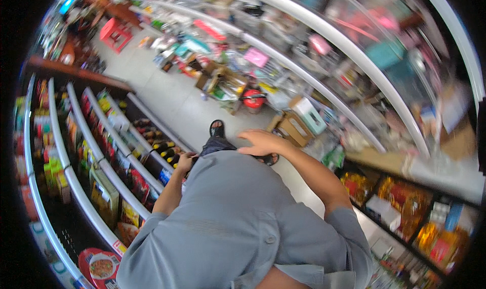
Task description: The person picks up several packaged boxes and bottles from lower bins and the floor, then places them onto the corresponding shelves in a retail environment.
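My right hand (261, 141) hovers in front of the grey shirt (235, 190), fingers apart and nothing in them. Beyond it on the floor lies an opened cardboard box (294, 128). My left hand (186, 162) hangs by my left side, close to the edge of a store shelf (144, 171). Its fingers look curled; a small dark patch beside them is too blurred to name. Dark bottles with yellow caps (167, 152) stand on the low shelf near that hand. Below me are my feet in black sandals (217, 128).
Shelves with packaged food (57, 175) run along the left. Cluttered shelves of housewares (311, 53) fill the right. On the tiled floor (159, 88) stand a box of goods (224, 84), a red round object (253, 100) and a red plastic stool (115, 35). Bottles of golden oil (406, 201) sit lower right.
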Tool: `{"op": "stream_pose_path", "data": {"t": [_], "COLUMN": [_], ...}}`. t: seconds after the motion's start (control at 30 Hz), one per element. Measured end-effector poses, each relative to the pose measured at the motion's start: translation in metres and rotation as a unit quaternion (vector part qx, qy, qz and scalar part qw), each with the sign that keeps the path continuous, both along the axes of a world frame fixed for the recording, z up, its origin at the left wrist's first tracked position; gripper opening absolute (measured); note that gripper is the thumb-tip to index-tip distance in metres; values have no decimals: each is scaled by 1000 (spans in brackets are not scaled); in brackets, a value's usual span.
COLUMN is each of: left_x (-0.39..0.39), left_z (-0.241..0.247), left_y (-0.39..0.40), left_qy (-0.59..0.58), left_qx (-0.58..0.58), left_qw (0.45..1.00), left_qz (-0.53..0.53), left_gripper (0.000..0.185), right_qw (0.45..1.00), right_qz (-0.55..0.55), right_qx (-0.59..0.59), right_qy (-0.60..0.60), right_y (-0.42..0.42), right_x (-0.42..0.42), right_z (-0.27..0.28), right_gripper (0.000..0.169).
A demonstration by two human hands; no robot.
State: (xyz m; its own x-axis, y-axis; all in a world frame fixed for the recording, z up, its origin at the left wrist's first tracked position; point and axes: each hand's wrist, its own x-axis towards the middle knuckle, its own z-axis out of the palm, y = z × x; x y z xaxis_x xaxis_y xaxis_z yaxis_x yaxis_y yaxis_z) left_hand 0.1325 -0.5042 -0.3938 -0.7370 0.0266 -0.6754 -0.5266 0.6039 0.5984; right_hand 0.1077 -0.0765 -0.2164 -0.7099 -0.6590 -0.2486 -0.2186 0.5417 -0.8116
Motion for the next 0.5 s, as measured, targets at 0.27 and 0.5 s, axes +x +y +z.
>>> {"op": "stream_pose_path", "data": {"t": [0.27, 0.5], "left_x": [-80, -246], "left_z": [-24, -95], "left_y": [-52, -118], "left_qy": [-92, -189], "left_qx": [36, -40], "left_qw": [985, 980], "left_qz": [139, 39], "left_gripper": [48, 42], "right_qw": [983, 937], "right_qz": [-105, -244], "right_qx": [14, 85], "right_qy": [-152, -235], "right_y": [-52, -110], "right_x": [-75, -157], "right_z": [-78, -149], "right_gripper": [64, 61]}}
